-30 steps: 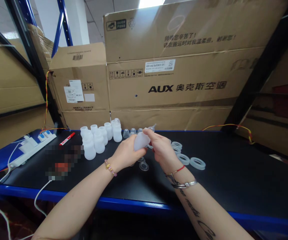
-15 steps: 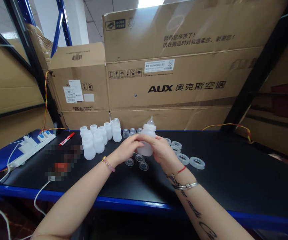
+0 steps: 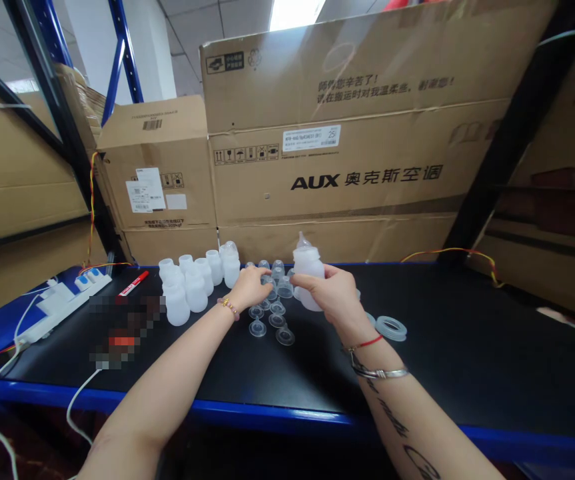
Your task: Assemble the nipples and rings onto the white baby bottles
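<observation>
My right hand is wrapped around a white baby bottle, which is upright, with a clear nipple and a collar on top. To its left, my left hand reaches among clear dome caps, finger and thumb apart, with nothing visible between them. Several clear nipples lie on the table just in front of the caps. Behind my right wrist are translucent rings, some partly covered by the hand. Several open white bottles stand left of my left hand, and one capped bottle is behind it.
The black tabletop has a blue front edge. At the left are a red marker, a blurred-out object and a power strip with white cables. Large cardboard stands along the back, and a yellow-red wire runs in front of it.
My left hand has let go of the baby bottle and moved left to the clear dome caps. My right hand keeps the bottle, shifted slightly right.
</observation>
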`<state>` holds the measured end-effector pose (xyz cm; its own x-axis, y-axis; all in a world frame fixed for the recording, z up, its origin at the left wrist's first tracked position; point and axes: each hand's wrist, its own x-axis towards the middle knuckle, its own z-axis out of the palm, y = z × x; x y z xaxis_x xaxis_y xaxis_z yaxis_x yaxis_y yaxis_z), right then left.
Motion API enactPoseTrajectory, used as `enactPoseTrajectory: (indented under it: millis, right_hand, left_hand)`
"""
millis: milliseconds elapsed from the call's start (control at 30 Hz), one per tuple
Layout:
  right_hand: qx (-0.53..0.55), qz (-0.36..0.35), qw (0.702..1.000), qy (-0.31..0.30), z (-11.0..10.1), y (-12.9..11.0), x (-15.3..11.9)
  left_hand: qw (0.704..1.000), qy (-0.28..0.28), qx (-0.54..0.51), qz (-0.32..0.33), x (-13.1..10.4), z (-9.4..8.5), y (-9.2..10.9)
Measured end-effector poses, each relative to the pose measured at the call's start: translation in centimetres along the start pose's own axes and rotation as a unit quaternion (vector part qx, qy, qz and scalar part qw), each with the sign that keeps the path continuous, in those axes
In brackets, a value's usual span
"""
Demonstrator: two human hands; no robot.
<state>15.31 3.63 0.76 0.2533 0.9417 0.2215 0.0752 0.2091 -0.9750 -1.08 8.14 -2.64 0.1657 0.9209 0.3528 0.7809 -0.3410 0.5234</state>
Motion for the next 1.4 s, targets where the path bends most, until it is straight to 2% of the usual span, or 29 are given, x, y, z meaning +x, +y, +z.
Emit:
enactPoseTrajectory:
  millis: [100,267,400,533,633,733,800,867,1000,1067,1167,1400]
  right_hand:
    - [-0.029,-0.002,0.999,-0.027,0.0,0.3,0.0]
    - [-0.056,-0.011,0.998,-0.038,0.3,0.8,0.1]
    - [-0.081,-0.018,0.994,-0.064,0.6,0.9,-0.1]
    - [-0.111,-0.015,0.992,-0.060,0.9,0.6,-0.5]
    - [-0.121,-0.009,0.991,-0.060,0.9,0.1,-0.8]
    - [-0.132,-0.004,0.989,-0.062,1.0,-0.1,-1.0]
    - [-0.148,-0.003,0.986,-0.072,1.1,-0.1,-1.2]
    - [-0.166,-0.004,0.983,-0.083,1.3,0.0,-1.3]
    - [-0.205,-0.001,0.973,-0.104,1.6,0.3,-1.5]
    - [-0.220,0.007,0.969,-0.110,1.7,0.4,-1.4]
    - [-0.231,0.011,0.967,-0.106,1.7,0.6,-1.3]
    - [-0.211,0.014,0.972,-0.101,1.8,0.6,-1.4]
  left_hand:
    - [1.000,-0.018,-0.003,-0.003,0.3,0.3,0.2]
    - [1.000,-0.023,-0.012,-0.007,0.4,0.4,-0.4]
    - [1.000,0.013,-0.023,-0.001,0.4,-0.2,-0.5]
    - [0.990,0.074,-0.120,-0.014,0.3,-2.2,-0.1]
    - [0.966,0.109,-0.231,-0.039,0.0,-4.5,0.6]
    - [0.916,0.117,-0.380,-0.046,-0.5,-6.8,1.4]
    - [0.892,0.115,-0.435,-0.038,-0.9,-7.8,1.9]
    - [0.898,0.109,-0.426,-0.014,-1.3,-8.2,2.3]
    - [0.950,0.087,-0.296,0.051,-2.0,-7.6,2.8]
    - [0.963,0.077,-0.248,0.065,-2.2,-7.0,2.9]
    - [0.967,0.064,-0.236,0.072,-2.4,-6.5,3.2]
    - [0.956,0.038,-0.282,0.072,-2.5,-6.0,3.4]
